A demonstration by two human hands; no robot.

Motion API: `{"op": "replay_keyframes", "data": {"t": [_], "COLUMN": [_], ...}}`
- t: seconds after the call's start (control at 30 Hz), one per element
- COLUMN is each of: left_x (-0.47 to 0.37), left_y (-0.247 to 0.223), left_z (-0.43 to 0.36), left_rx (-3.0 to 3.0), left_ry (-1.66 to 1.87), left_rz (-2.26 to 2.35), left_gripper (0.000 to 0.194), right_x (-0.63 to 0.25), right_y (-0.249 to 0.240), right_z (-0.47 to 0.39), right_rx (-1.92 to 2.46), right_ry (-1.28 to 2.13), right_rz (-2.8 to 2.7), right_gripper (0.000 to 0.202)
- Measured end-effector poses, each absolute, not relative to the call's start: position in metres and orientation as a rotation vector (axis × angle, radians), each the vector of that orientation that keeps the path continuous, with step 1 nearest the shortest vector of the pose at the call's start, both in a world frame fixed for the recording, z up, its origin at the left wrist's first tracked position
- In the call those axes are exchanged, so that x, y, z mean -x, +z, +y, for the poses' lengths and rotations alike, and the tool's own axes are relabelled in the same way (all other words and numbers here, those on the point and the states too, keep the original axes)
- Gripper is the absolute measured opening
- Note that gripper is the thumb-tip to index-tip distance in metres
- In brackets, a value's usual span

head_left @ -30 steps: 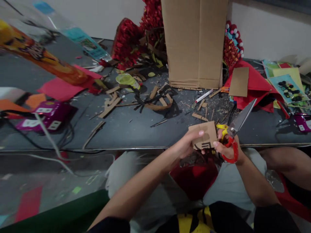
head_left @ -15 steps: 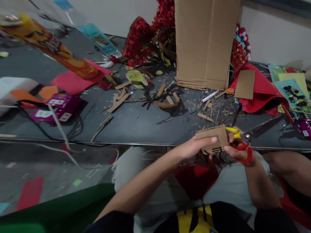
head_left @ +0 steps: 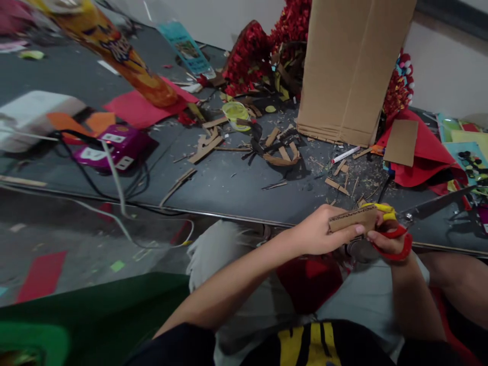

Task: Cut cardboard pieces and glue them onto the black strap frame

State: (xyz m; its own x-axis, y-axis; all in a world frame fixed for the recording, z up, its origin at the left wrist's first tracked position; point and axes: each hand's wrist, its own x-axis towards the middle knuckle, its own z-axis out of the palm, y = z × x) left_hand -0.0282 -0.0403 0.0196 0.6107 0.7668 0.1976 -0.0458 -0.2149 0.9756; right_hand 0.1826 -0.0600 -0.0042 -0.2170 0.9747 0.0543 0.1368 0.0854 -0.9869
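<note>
My left hand (head_left: 319, 231) grips a small piece of brown cardboard (head_left: 353, 219), its thumb on the near face and the corrugated edge turned up. My right hand (head_left: 387, 240) has its fingers through the red and yellow handles of the scissors (head_left: 408, 217), whose blades point right, away from the cardboard. The right fingertips are at the cardboard's right end. Both hands are just off the table's front edge, above my lap. Below the cardboard, a roundish object is partly hidden and too dim to name.
On the grey table (head_left: 229, 190) stand a tall cardboard box (head_left: 354, 71), an orange tube (head_left: 125, 56) and a yellow cup (head_left: 236, 116). Cardboard scraps, a marker (head_left: 345, 154) and red sheets lie about. A purple device (head_left: 114, 147) with cables is at left; someone's leg (head_left: 453, 272) is at right.
The cardboard has tilted, so its corrugated edge shows more and its printed face less. My left hand has shifted its hold around it. The whole view has swung, moving the table's things rightward.
</note>
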Motion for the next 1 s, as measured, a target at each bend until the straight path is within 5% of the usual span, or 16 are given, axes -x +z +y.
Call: {"op": "replay_keyframes", "data": {"t": [0.23,0.47,1.0], "left_x": [0.032,0.039,0.06], "left_y": [0.019,0.011,-0.012], "left_z": [-0.037,-0.032,-0.029], "left_rx": [-1.527,-1.505,-1.681], "left_ry": [0.84,1.161,1.401], "left_rz": [0.54,0.65,0.984], "left_gripper": [0.024,0.029,0.042], "right_x": [-0.186,-0.191,-0.183], "right_y": [-0.011,-0.001,0.029], "right_z": [-0.061,-0.056,-0.058], "right_rx": [1.106,1.107,1.447], "right_ry": [1.299,1.324,1.238], "right_rz": [-1.463,-1.583,-2.085], "right_gripper": [0.035,0.076,0.053]}}
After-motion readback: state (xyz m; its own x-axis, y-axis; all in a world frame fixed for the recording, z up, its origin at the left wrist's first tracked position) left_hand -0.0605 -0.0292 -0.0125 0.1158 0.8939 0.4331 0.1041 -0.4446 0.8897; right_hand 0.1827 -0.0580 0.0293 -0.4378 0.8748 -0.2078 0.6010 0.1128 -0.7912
